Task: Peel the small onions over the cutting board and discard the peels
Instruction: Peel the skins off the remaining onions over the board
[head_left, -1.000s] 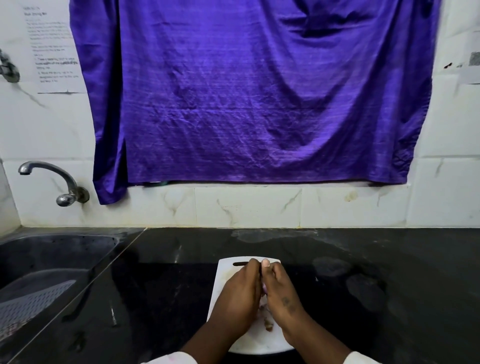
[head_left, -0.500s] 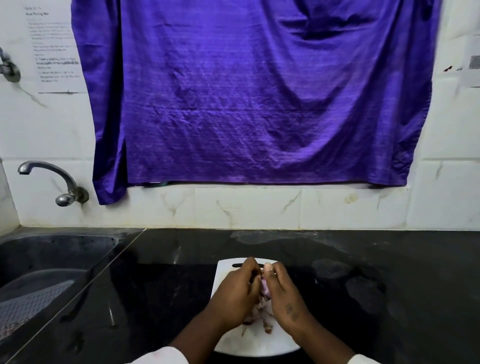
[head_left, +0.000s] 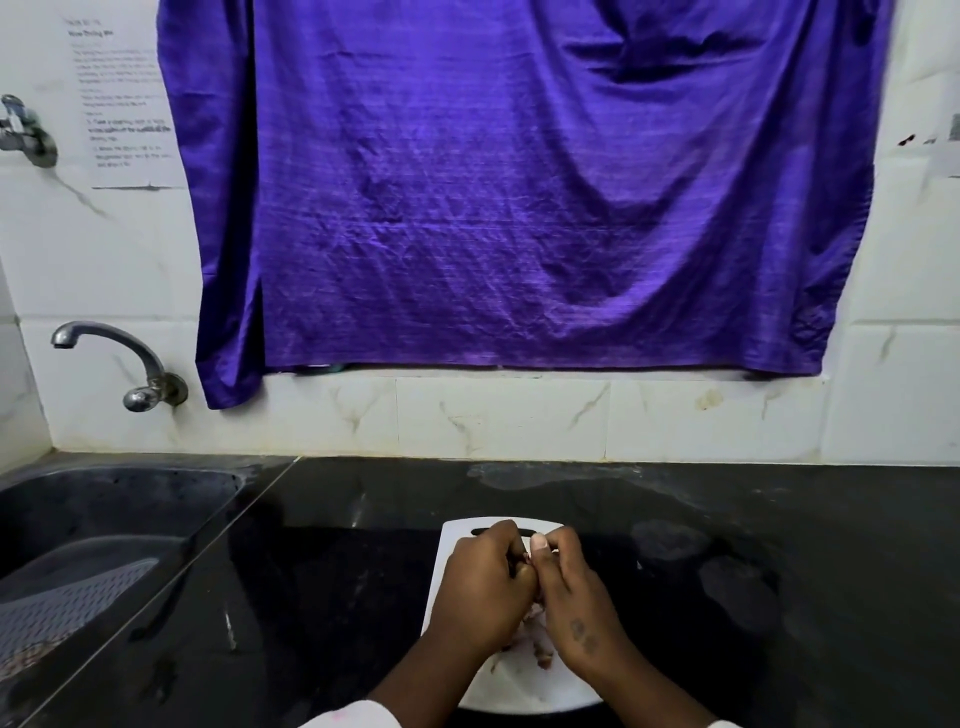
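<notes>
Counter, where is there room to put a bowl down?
Bare black counter lies right of the cutting board, and between the board and the sink. The board is crowded: the left hand and right hand hold an onion over peels.

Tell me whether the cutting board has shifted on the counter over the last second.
No. The cutting board lies just as far from the wall tiles and the sink as before.

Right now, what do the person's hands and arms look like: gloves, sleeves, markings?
Both hands are bare, no gloves. The left hand shows no ring or mark. The right hand has two small dark marks on its back. No watch or bracelet shows. The left sleeve and right sleeve, at the bottom edge, are white.
</notes>
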